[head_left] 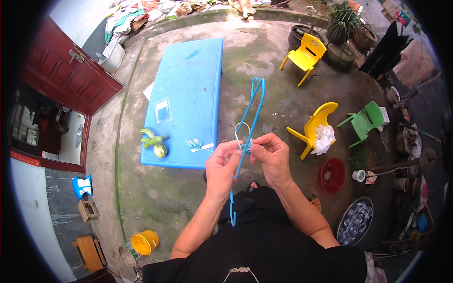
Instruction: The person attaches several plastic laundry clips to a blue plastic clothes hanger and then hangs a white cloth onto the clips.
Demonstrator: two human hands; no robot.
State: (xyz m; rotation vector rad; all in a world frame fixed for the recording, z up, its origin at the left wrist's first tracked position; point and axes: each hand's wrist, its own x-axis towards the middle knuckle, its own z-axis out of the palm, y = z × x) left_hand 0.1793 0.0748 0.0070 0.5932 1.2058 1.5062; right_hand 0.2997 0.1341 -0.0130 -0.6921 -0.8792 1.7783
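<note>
Your left hand (222, 167) grasps the blue hanger (255, 123), which stands in front of your body, with its hook pointing down toward your black shirt (264, 240). Your right hand (273, 158) pinches one end of the thin white loop (243, 123) beside it, and the blue table (188, 104) is ahead, to the left.
</note>
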